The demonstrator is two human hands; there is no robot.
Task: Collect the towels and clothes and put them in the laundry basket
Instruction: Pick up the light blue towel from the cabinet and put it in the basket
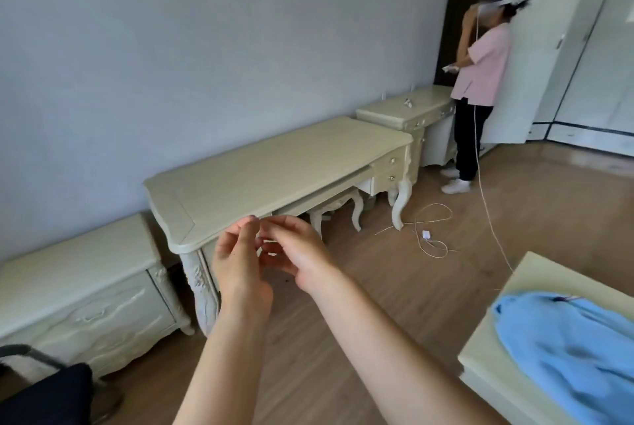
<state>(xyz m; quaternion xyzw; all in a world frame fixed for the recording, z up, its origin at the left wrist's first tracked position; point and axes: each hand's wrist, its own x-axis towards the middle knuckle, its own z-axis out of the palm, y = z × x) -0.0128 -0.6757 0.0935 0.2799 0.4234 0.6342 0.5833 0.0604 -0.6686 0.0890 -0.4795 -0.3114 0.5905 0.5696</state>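
**Hands up and empty, blue garment off to my right**

Nearest to me are my own forearms, rising up the middle of the view. My left hand (pixel 236 260) and my right hand (pixel 295 253) meet out in front, fingertips almost touching, both loosely curled and part open. I can't see anything gripped in either one; there may be something tiny between the fingers, but it's too blurred to tell.

Just past my hands, the cream dressing table (pixel 274 167) runs away to the upper right, bare on top, with a small stool (pixel 338 212) tucked under it. Left of my left hand and lower sits a cream bedside cabinet (pixel 79 287).

Now the piece that matters: the blue garment (pixel 569 349) lies down and to the right of my right hand, closer to me than the hands are, on a pale surface (pixel 480 352). Its long axis runs from upper left to lower right, near end pointing back toward my hands, far end cut off by the frame. My right hand is clearly the nearer one, so I reckon that's the one to swing across and grab it.

No laundry basket in view. Farther off to the right, white cables (pixel 432 229) trail across the wooden floor, and another person (pixel 480 81) stands by the door.
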